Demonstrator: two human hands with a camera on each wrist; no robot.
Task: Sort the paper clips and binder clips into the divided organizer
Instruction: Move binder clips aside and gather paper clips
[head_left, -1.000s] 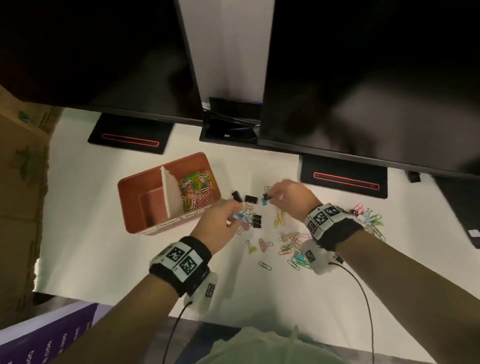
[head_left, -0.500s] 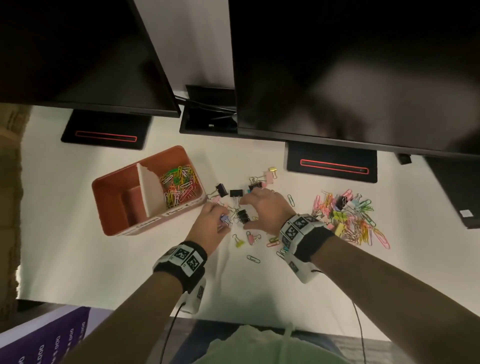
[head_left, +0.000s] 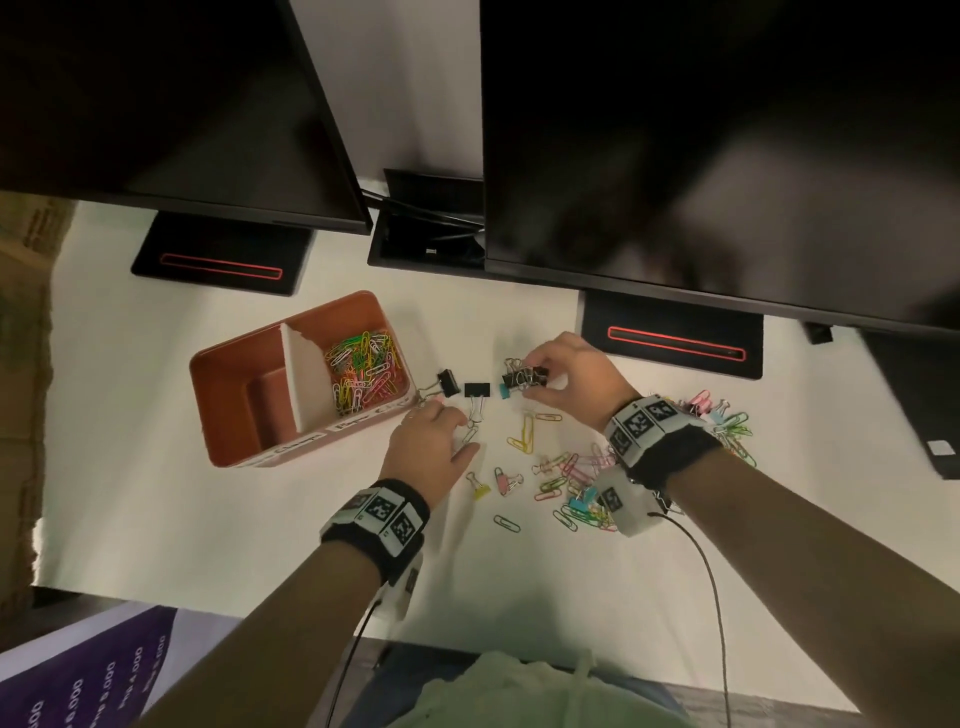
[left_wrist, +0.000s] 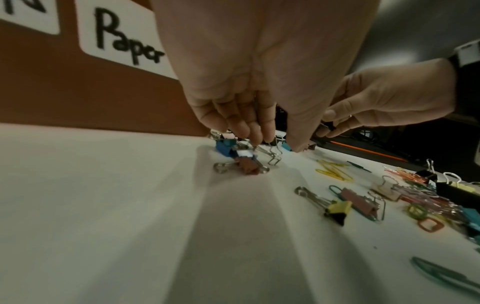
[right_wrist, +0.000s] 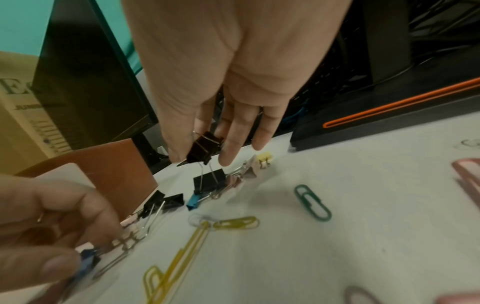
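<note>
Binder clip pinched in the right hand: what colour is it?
Black, clearest in the right wrist view.

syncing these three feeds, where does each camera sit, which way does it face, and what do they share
Head: worn on the head, looking down at the organizer, both forearms showing.
Left wrist: under the left hand, looking along the fingers to binder clips.
Right wrist: under the right hand, which pinches a black binder clip.
Shared: both hands and the yellow paper clips.

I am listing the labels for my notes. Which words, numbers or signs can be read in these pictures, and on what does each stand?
"Paper": white label on the brown organizer front.
Label to its left: cut off, unreadable.
"E...": cardboard box, cut off; small print blurred.
"...000" numbers: purple sheet, blurred.
Wristband squares: coded markers, no words.
</note>
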